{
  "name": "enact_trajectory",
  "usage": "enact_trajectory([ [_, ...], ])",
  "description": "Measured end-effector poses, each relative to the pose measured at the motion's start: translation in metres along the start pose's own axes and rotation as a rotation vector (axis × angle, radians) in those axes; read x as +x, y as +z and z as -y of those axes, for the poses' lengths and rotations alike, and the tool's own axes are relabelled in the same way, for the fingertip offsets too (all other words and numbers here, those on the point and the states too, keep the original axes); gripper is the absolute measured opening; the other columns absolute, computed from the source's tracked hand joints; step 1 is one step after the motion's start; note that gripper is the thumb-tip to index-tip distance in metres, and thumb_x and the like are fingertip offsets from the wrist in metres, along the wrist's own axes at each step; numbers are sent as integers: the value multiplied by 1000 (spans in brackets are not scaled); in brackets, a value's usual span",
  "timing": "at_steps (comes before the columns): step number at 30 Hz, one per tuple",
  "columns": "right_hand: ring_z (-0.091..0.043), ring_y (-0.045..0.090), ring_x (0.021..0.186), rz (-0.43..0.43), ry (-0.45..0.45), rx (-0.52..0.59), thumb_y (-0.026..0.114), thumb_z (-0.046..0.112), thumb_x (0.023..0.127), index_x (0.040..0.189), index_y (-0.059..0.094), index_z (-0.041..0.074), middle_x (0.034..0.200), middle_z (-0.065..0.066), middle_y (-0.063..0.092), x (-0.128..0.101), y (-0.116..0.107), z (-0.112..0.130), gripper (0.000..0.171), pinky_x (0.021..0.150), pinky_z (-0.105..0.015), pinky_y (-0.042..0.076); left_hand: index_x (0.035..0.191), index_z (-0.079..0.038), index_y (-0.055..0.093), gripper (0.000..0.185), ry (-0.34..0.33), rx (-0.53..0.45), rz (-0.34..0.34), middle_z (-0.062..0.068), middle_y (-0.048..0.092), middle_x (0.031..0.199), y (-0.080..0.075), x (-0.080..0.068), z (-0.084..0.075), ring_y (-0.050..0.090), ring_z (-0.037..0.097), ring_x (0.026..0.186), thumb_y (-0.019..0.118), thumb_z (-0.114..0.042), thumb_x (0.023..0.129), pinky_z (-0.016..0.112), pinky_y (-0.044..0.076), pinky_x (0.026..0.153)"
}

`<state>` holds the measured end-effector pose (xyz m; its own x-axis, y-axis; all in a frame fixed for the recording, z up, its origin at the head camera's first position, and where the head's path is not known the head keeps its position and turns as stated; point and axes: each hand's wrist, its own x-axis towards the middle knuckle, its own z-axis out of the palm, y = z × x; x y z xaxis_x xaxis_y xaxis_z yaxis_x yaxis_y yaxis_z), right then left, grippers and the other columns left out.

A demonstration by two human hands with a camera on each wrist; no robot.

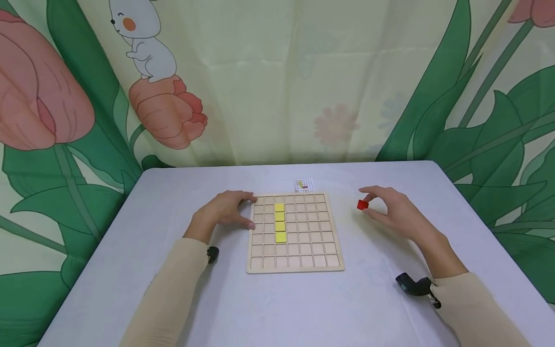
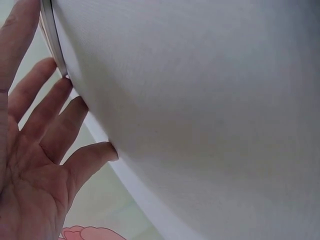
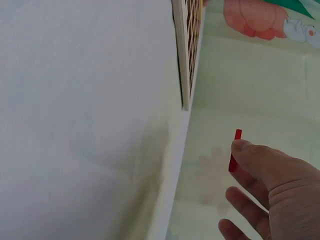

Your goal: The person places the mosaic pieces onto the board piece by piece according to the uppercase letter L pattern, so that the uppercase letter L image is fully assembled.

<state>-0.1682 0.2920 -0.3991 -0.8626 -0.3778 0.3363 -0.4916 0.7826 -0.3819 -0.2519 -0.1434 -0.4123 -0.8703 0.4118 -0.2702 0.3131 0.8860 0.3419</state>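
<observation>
**Red tile held beside the grid board**

The right hand [image 1: 396, 209] pinches a small flat red square tile [image 1: 362, 205] between thumb and forefinger, lifted just above the pale cloth-covered table [image 1: 173, 289], a little to the right of the square wooden grid board [image 1: 295, 262]. In the right wrist view the tile [image 3: 234, 150] shows edge-on as a thin sliver at the fingertip, with the other fingers loosely curled below it.

The left hand [image 1: 227, 212] rests on the table against the board's left edge, fingers relaxed and slightly spread, the tips touching the frame.

The tile looks light, thin and stiff, probably smooth enough to slip. A pinch on two opposite edges would seem the safest hold, and it should drop flat into a cell without force.

By count: one red tile, one board, and three yellow square tiles [image 1: 280, 222] seated in a vertical run in the board's third column. One small printed pattern card [image 1: 303, 184] lies just beyond the board's far edge.
</observation>
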Motion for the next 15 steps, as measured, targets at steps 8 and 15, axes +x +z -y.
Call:
enact_trajectory([
  [8, -22, 54, 109, 20, -32, 55, 70, 16, 85, 129, 54, 18, 102, 4, 64, 20, 20, 25, 47, 95, -45, 43, 134, -32, 52, 90, 6, 13, -3, -6, 41, 146, -2, 2, 3, 32, 22, 137, 82, -61, 55, 45, 29, 111],
  [15, -18, 52, 109, 69, -70, 100, 70, 14, 85, 129, 54, 17, 102, 7, 63, 33, 34, 42, 47, 98, -41, 42, 135, -31, 50, 90, 13, 2, 9, -5, 39, 147, 0, 1, -1, 31, 23, 137, 81, -61, 56, 46, 29, 110],
])
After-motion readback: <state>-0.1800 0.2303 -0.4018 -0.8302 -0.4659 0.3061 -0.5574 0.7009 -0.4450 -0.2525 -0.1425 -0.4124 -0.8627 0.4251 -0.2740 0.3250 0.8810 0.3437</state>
